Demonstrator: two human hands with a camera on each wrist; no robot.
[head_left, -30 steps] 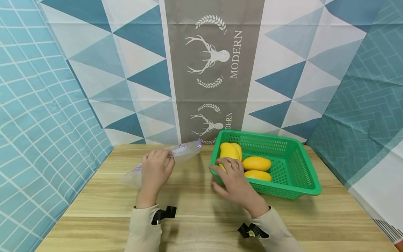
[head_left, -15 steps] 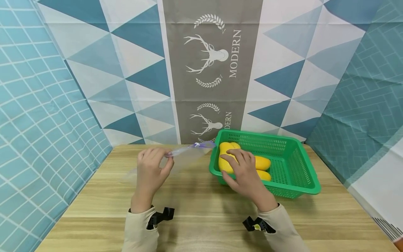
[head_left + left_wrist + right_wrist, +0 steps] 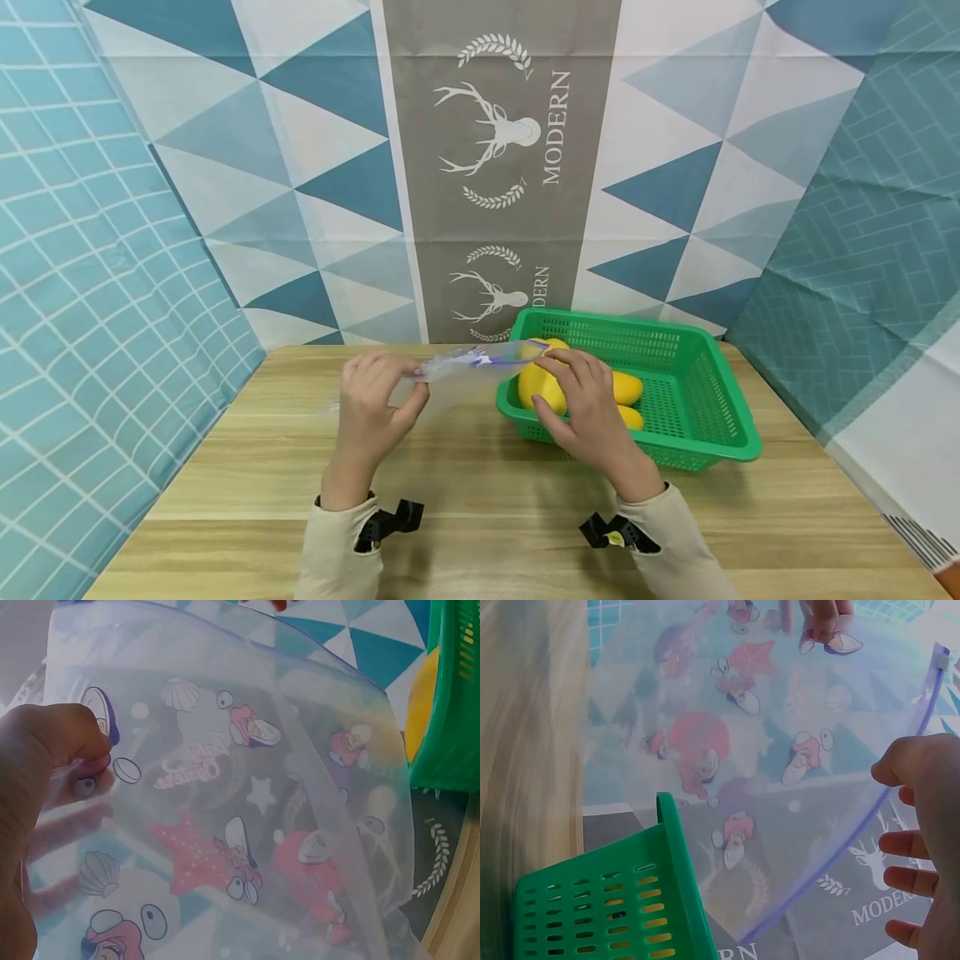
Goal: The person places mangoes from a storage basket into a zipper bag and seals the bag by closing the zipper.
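A frosted see-through zip bag (image 3: 217, 772) with cartoon and starfish prints hangs in the air above the table. My left hand (image 3: 375, 408) pinches one side of it between thumb and fingertips. My right hand (image 3: 592, 408) is at the far end of the bag, thumb and fingers spread apart, beside its purple zip edge (image 3: 853, 838). In the right wrist view the thumb overlaps that edge. Beyond the right hand, yellow mangoes (image 3: 542, 392) lie in a green basket (image 3: 738, 408), partly hidden by the hand and the bag's end.
The perforated basket stands at the back right of the wooden table (image 3: 480, 533), close to the patterned back wall (image 3: 510, 167). Blue tile-print sheeting (image 3: 112, 292) borders the left side. Each wrist carries a black strap with a camera mount (image 3: 390, 525).
The bag has risen and swung right, its printed end now overlapping the basket's left edge. My right hand has shifted right and come to the bag's end; the left keeps its pinch.
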